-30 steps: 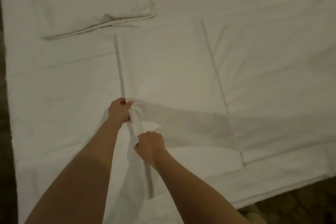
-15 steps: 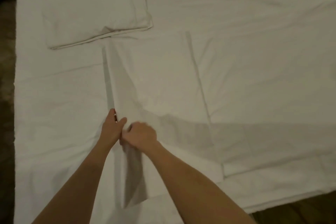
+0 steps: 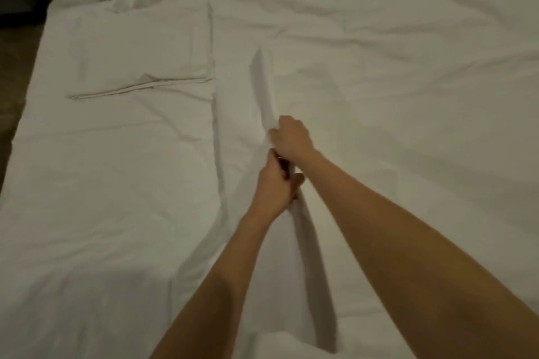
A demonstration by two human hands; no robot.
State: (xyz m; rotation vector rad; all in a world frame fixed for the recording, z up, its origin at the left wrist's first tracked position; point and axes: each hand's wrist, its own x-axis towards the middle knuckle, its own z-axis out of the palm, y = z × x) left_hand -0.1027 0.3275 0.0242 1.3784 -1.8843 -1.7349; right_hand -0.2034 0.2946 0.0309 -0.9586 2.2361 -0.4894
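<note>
One bed [image 3: 408, 52] carries one folded cloth [image 3: 140, 46] near its far-left corner. One white sheet [image 3: 264, 90] lies mid-bed, gathered into a narrow ridge whose long axis runs from near edge to far edge. Two hands grip it: left hand [image 3: 275, 186] and right hand [image 3: 291, 137], fingers curled around the ridge.

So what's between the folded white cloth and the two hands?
Head view: only flat white sheet with one long crease lies between the folded white cloth and the left hand and right hand.
</note>
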